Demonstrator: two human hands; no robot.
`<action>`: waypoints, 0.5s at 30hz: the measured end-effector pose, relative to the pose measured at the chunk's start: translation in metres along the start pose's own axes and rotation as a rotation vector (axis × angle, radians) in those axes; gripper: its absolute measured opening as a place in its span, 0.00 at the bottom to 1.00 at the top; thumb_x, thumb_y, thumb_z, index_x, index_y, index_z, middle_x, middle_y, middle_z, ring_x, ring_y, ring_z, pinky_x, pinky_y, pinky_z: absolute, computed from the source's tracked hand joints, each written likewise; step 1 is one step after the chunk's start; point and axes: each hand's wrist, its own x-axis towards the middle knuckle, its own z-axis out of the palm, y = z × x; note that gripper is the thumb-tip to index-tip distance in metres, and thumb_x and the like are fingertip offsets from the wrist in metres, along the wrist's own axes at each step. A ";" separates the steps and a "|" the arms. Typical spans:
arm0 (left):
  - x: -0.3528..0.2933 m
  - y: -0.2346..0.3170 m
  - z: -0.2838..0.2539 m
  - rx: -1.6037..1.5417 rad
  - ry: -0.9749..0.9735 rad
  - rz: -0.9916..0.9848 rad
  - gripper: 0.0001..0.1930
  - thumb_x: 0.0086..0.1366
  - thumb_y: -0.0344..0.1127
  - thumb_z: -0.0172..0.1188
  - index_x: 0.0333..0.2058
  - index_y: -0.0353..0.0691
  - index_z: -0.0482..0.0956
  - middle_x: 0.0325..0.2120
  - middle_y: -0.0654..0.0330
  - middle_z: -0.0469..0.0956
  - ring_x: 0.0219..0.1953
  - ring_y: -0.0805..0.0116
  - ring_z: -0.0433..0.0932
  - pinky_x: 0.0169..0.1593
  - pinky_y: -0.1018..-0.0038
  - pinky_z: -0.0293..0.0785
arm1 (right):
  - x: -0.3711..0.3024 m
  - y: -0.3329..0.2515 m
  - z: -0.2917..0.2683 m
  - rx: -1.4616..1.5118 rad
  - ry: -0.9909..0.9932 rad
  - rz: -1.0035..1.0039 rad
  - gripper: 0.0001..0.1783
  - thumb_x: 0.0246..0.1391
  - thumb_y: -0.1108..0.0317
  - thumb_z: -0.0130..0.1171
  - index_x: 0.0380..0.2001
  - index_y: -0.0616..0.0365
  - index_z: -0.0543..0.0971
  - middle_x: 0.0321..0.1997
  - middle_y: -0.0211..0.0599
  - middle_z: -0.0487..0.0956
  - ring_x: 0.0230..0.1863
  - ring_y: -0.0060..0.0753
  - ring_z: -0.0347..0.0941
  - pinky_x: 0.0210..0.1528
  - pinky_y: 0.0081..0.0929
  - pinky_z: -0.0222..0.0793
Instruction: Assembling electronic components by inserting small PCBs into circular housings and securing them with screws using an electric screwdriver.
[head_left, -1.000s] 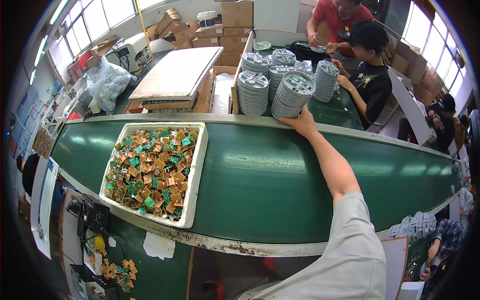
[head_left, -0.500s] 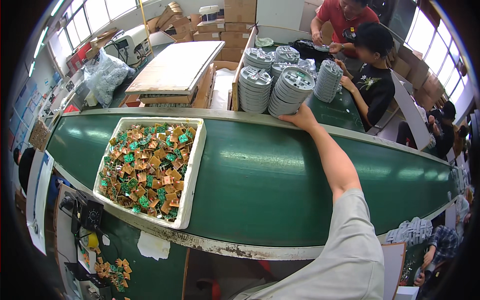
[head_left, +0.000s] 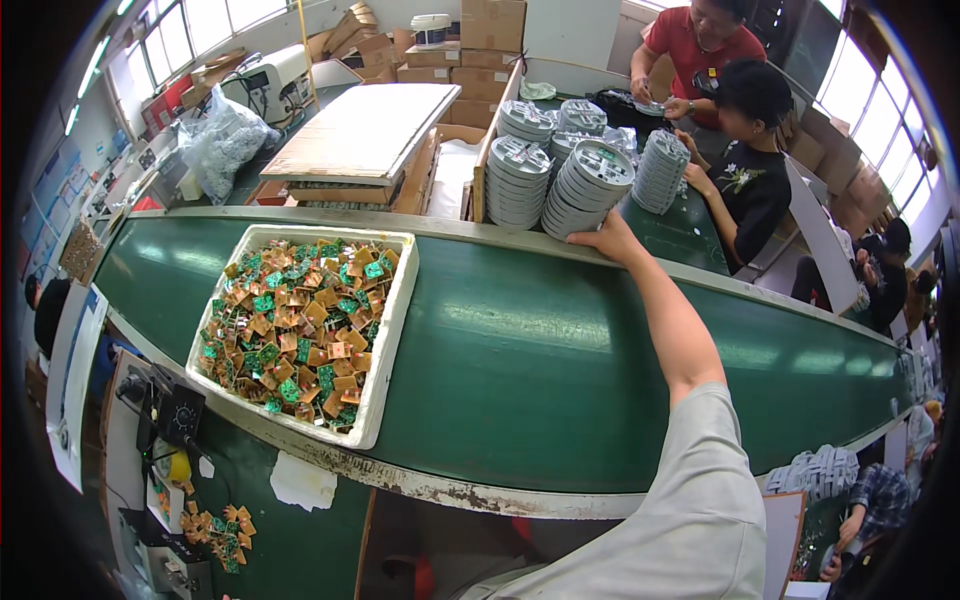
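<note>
Our right arm reaches across the green belt [head_left: 520,350], and our right hand [head_left: 607,238] is at the foot of a tilted stack [head_left: 582,190] of grey discs, at the near edge of the far bench [head_left: 680,240]. Our thumb touches the stack's near side; the other fingers are hidden, so we cannot tell whether they grip. We cannot tell how our left hand's fingers stand either. Just left of our stack is an upright stack [head_left: 515,190]; near it on the right, a leaning stack [head_left: 660,172]. On the belt, at left, we have a white tray [head_left: 392,335] heaped with boards [head_left: 300,325].
</note>
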 end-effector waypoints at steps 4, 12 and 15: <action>0.016 -0.073 -0.015 0.130 0.147 0.095 0.32 0.74 0.39 0.63 0.68 0.32 0.61 0.59 0.45 0.73 0.49 0.58 0.80 0.49 0.71 0.80 | -0.005 -0.003 0.022 0.139 0.103 0.019 0.61 0.43 0.69 0.81 0.75 0.56 0.53 0.74 0.54 0.66 0.71 0.49 0.67 0.73 0.39 0.63; 0.030 -0.086 0.013 -0.107 0.283 -0.128 0.29 0.78 0.50 0.54 0.68 0.35 0.65 0.64 0.46 0.70 0.57 0.55 0.75 0.53 0.67 0.77 | -0.002 -0.013 0.046 0.283 0.520 -0.219 0.54 0.63 0.53 0.67 0.79 0.57 0.45 0.76 0.57 0.62 0.73 0.51 0.62 0.74 0.36 0.56; 0.021 -0.074 0.002 -0.118 0.291 -0.160 0.30 0.79 0.52 0.53 0.68 0.36 0.66 0.65 0.46 0.70 0.59 0.54 0.74 0.55 0.66 0.76 | 0.000 -0.026 0.068 0.222 0.530 -0.143 0.52 0.67 0.49 0.62 0.79 0.58 0.44 0.77 0.57 0.61 0.73 0.50 0.62 0.74 0.36 0.55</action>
